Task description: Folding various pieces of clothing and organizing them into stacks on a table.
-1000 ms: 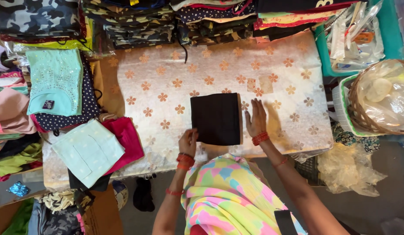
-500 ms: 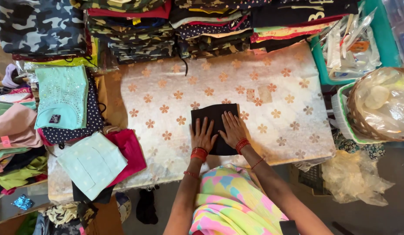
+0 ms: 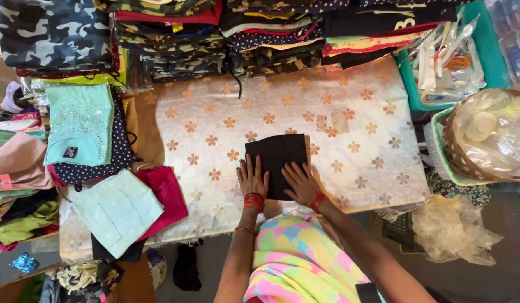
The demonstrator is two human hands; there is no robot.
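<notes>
Where both hands lie flat, fingers spread, gripping nothing: left hand (image 3: 252,178) and right hand (image 3: 300,182) press a folded black cloth (image 3: 276,161), probably a garment, against the flower-patterned surface (image 3: 361,146), holding its fold flat; stacked clothing (image 3: 170,45) behind; basket (image 3: 467,157) rightward.

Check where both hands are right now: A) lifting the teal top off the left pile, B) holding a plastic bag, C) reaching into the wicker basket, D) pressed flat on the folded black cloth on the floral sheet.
D: the left hand and right hand lie palm down on the near edge of the folded black cloth, which rests on the floral sheet.
</notes>
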